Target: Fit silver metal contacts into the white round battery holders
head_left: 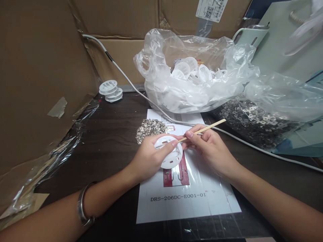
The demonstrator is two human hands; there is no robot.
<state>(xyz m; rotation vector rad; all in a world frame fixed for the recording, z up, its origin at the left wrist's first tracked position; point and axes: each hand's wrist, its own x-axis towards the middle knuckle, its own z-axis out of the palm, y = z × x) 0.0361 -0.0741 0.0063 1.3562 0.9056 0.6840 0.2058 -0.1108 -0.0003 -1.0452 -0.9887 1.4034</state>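
My left hand (148,156) is closed around the edge of a round white plastic disc (173,159), its thumb lying across the disc's face. Slots and a raised bar show on that face. In my right hand (208,144) a thin wooden stick (212,126) is pinched between thumb and fingers. The stick's lower end meets the disc's upper right edge near my left thumb; whether it presses on anything there is hidden. Just behind my left hand lies a pile of small metal clips (151,129). Below the disc is a printed sheet (181,208) with a red picture.
A clear plastic bag (194,97) of white discs stands at the back. More metal pieces fill another bag (254,117) on the right. Several stacked discs (111,90) sit at back left. A white cable (128,80) crosses the dark table (108,161); cardboard walls (40,67) enclose it.
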